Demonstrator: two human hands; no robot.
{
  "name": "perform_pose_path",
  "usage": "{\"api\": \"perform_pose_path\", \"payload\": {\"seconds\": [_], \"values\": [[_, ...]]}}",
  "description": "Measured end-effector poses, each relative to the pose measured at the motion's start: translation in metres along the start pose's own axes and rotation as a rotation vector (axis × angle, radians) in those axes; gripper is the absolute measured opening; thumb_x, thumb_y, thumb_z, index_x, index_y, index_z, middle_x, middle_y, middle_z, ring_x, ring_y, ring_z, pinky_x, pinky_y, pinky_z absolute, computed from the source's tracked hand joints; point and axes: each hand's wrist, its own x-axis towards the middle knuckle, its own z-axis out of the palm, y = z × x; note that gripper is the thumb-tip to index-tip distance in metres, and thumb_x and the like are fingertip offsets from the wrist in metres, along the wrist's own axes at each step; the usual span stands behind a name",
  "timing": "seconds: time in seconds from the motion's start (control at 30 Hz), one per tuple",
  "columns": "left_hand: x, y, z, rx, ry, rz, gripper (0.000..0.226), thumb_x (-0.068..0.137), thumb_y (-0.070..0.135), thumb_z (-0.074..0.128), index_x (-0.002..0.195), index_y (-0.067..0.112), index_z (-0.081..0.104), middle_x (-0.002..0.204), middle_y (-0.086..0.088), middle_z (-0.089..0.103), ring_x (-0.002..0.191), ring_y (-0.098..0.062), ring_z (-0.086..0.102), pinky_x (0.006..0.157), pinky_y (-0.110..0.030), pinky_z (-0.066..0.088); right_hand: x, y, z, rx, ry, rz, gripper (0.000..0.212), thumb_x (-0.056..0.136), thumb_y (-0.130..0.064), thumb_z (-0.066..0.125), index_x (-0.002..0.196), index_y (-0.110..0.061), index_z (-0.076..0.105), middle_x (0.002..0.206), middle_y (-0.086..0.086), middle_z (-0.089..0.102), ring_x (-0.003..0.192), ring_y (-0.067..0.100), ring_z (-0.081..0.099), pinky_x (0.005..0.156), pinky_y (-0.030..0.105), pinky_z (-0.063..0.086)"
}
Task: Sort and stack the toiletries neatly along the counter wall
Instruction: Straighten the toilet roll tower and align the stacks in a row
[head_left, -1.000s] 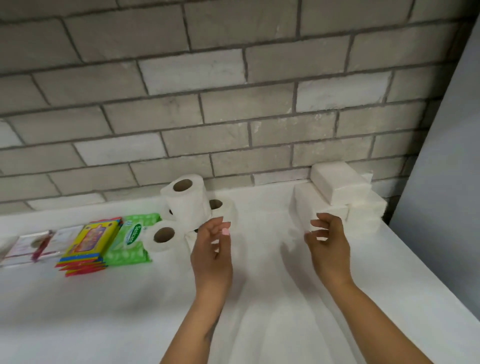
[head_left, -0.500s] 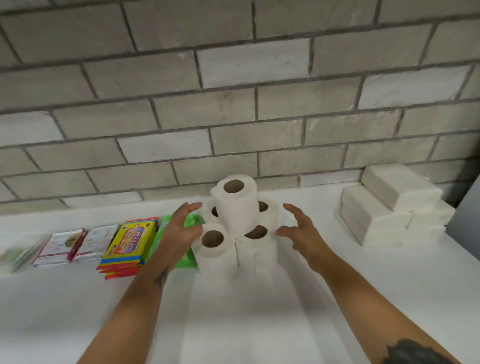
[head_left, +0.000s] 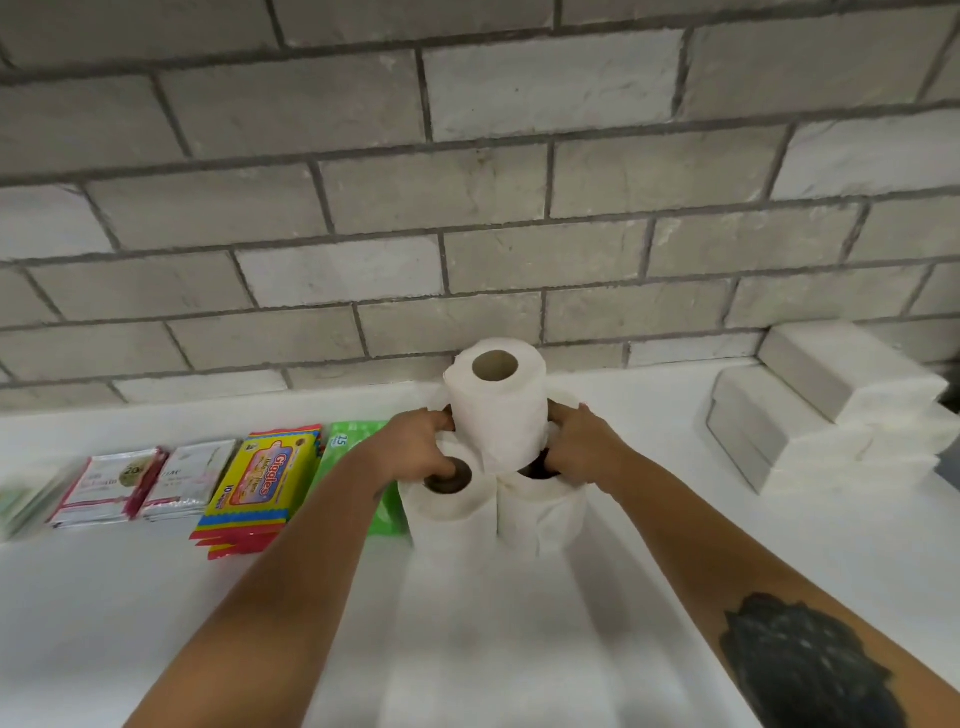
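We have both hands on the cluster of toilet rolls standing on the desk just short of the wall: the left hand curls over the front-left roll, thumb at its core, and the right hand wraps the front-right roll. Between our hands one top roll stands upright on the lower ones.

The risk, as we judge it, is that top roll. It sits over the gaps between soft rolls, so if we push or squeeze the base unevenly it could tip and roll off. Dragging the base could also spread the rolls apart.

Just left of our left hand, a green wipes pack lies against the rolls, then a yellow Giggles pack and white sachets; these block any shift leftward. Well to the right of our right hand, stacked tissue packs sit against the wall.
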Motion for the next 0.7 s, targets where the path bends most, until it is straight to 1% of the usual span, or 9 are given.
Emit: {"api": "perform_pose_path", "payload": {"seconds": [0.07, 0.1, 0.17, 0.23, 0.3, 0.4, 0.53, 0.63, 0.7], "values": [[-0.005, 0.003, 0.0, -0.019, 0.006, -0.005, 0.058, 0.069, 0.013, 0.068, 0.125, 0.021, 0.058, 0.105, -0.001, 0.063, 0.083, -0.015, 0.058, 0.061, -0.018, 0.043, -0.003, 0.0, -0.003, -0.044, -0.016, -0.01, 0.07, 0.074, -0.013, 0.065, 0.133, -0.04, 0.039, 0.13, 0.01, 0.048, 0.105, 0.03, 0.055, 0.077, 0.034, 0.052], [-0.007, 0.004, 0.001, -0.024, 0.007, -0.008, 0.057, 0.068, 0.013, 0.069, 0.124, 0.022, 0.059, 0.103, 0.0, 0.065, 0.081, -0.014, 0.059, 0.06, -0.018, 0.043, -0.006, 0.0, -0.005, -0.05, -0.027, -0.014, 0.069, 0.074, -0.012, 0.064, 0.133, -0.038, 0.04, 0.124, 0.009, 0.053, 0.1, 0.028, 0.057, 0.076, 0.036, 0.055], [-0.015, 0.007, 0.004, -0.045, 0.008, -0.017, 0.057, 0.066, 0.012, 0.07, 0.121, 0.023, 0.061, 0.101, 0.0, 0.067, 0.078, -0.013, 0.061, 0.06, -0.019, 0.045, -0.015, 0.003, -0.009, -0.035, -0.051, -0.016, 0.067, 0.074, -0.008, 0.063, 0.133, -0.034, 0.043, 0.115, 0.008, 0.058, 0.096, 0.027, 0.059, 0.076, 0.037, 0.055], [-0.025, 0.013, 0.01, -0.076, 0.011, -0.013, 0.055, 0.065, 0.012, 0.071, 0.118, 0.025, 0.063, 0.099, 0.0, 0.068, 0.08, -0.013, 0.063, 0.061, -0.02, 0.048, -0.026, 0.009, -0.013, -0.02, -0.055, -0.011, 0.068, 0.073, -0.007, 0.063, 0.133, -0.034, 0.044, 0.114, 0.007, 0.058, 0.095, 0.026, 0.059, 0.074, 0.035, 0.055], [-0.034, 0.02, 0.016, -0.09, 0.012, 0.006, 0.052, 0.066, 0.011, 0.072, 0.116, 0.024, 0.063, 0.099, 0.0, 0.067, 0.082, -0.015, 0.063, 0.063, -0.02, 0.049, -0.037, 0.017, -0.015, -0.03, -0.05, -0.012, 0.068, 0.072, -0.007, 0.063, 0.131, -0.035, 0.044, 0.114, 0.007, 0.059, 0.096, 0.026, 0.06, 0.079, 0.037, 0.056], [-0.049, 0.032, 0.028, -0.083, 0.011, 0.041, 0.051, 0.066, 0.012, 0.073, 0.115, 0.024, 0.064, 0.103, 0.003, 0.063, 0.083, -0.012, 0.058, 0.057, -0.012, 0.041, -0.052, 0.032, -0.017, -0.052, -0.044, -0.025, 0.068, 0.07, -0.008, 0.063, 0.13, -0.034, 0.045, 0.114, 0.007, 0.058, 0.098, 0.028, 0.06, 0.085, 0.043, 0.054], [-0.066, 0.049, 0.043, -0.086, 0.022, 0.062, 0.05, 0.067, 0.016, 0.075, 0.115, 0.025, 0.063, 0.102, 0.005, 0.059, 0.089, -0.011, 0.056, 0.058, -0.007, 0.038, -0.076, 0.055, -0.025, -0.061, -0.029, -0.038, 0.065, 0.068, -0.011, 0.062, 0.129, -0.029, 0.047, 0.111, 0.007, 0.055, 0.097, 0.026, 0.058, 0.085, 0.039, 0.053], [-0.075, 0.066, 0.056, -0.107, 0.013, 0.072, 0.048, 0.068, 0.019, 0.075, 0.114, 0.025, 0.062, 0.106, 0.005, 0.058, 0.092, -0.011, 0.056, 0.065, -0.014, 0.041, -0.092, 0.072, -0.034, -0.043, -0.023, -0.024, 0.065, 0.068, -0.011, 0.062, 0.127, -0.03, 0.048, 0.111, 0.006, 0.054, 0.096, 0.026, 0.057, 0.084, 0.037, 0.053], [-0.078, 0.078, 0.065, -0.134, 0.005, 0.086, 0.047, 0.066, 0.022, 0.075, 0.111, 0.029, 0.063, 0.111, 0.005, 0.06, 0.095, -0.011, 0.058, 0.068, -0.014, 0.041, -0.102, 0.083, -0.041, -0.004, -0.02, 0.006, 0.065, 0.067, -0.011, 0.064, 0.125, -0.035, 0.048, 0.112, 0.004, 0.053, 0.095, 0.025, 0.057, 0.08, 0.035, 0.054]]}}
